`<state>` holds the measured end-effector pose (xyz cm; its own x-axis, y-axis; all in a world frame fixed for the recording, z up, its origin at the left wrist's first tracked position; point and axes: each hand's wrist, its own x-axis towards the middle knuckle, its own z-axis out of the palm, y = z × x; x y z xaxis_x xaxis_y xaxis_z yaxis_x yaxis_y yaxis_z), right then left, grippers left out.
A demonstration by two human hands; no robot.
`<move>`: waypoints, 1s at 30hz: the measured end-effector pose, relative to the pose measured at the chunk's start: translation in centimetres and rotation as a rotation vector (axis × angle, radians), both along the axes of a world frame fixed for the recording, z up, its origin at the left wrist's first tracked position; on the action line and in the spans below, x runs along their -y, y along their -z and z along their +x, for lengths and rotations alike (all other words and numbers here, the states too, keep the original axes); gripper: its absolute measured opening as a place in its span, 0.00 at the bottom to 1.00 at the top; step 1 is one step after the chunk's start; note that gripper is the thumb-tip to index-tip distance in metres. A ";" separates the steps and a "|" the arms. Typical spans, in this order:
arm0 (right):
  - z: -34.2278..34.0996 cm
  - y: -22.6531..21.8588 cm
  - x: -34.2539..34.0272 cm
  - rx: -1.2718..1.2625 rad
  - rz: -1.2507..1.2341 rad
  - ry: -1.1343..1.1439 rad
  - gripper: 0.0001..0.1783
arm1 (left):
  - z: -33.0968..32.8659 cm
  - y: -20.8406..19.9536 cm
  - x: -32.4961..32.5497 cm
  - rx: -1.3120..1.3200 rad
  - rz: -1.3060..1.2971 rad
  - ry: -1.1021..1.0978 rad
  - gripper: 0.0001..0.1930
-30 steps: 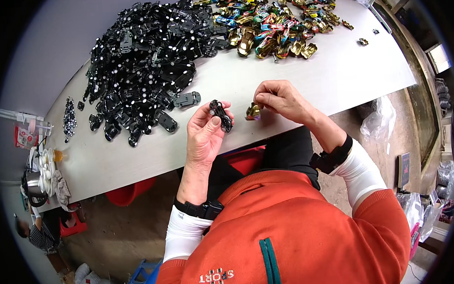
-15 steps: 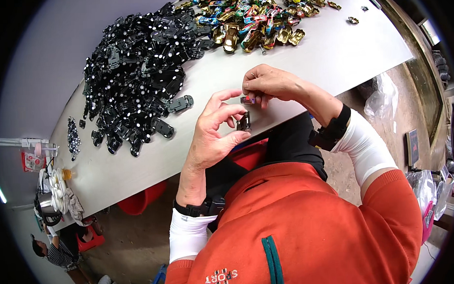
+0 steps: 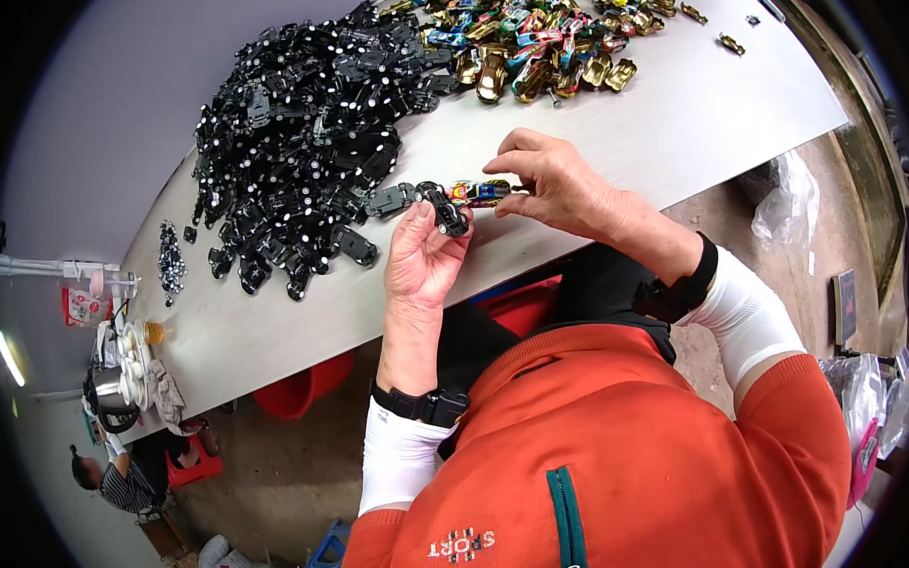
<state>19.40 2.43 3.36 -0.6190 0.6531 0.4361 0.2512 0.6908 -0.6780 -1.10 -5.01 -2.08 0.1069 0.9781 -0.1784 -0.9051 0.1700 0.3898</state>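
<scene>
My left hand (image 3: 426, 260) pinches a black toy car chassis (image 3: 442, 208) with small wheels, tilted above the table's near edge. Right beside the chassis is a colourful toy car body (image 3: 479, 191), its far end between the thumb and fingers of my right hand (image 3: 561, 185). The two car parts overlap in view; whether they touch, I cannot tell. Just left of my left fingertips, a dark grey chassis (image 3: 391, 199) lies on the table. Beyond it spreads a large heap of black chassis (image 3: 304, 139).
Gold and multicoloured car bodies (image 3: 546, 40) are heaped at the table's far side. Small shiny parts (image 3: 170, 262) lie at the left of the white table (image 3: 306, 329). A red basin (image 3: 303, 387) sits below the edge. Another person (image 3: 131, 486) is at far lower left.
The left hand has turned palm-up, bringing the chassis left and up. The car body has turned to show its colourful side, and my right fingers have spread wider around it. The view has shifted slightly.
</scene>
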 end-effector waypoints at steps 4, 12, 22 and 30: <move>-0.8 0.3 0.2 0.068 0.069 0.011 0.21 | 0.4 0.0 0.1 -0.043 0.069 0.014 0.14; -1.2 0.2 0.8 0.007 0.036 0.064 0.12 | 0.9 0.5 1.0 -0.110 0.273 -0.005 0.16; -1.4 -0.8 2.8 -0.337 -0.711 -0.065 0.12 | 0.3 0.4 1.2 -0.197 0.308 -0.048 0.16; -1.5 -0.4 3.4 -0.286 -0.633 -0.006 0.13 | 1.1 -0.7 1.3 -0.219 0.304 -0.100 0.16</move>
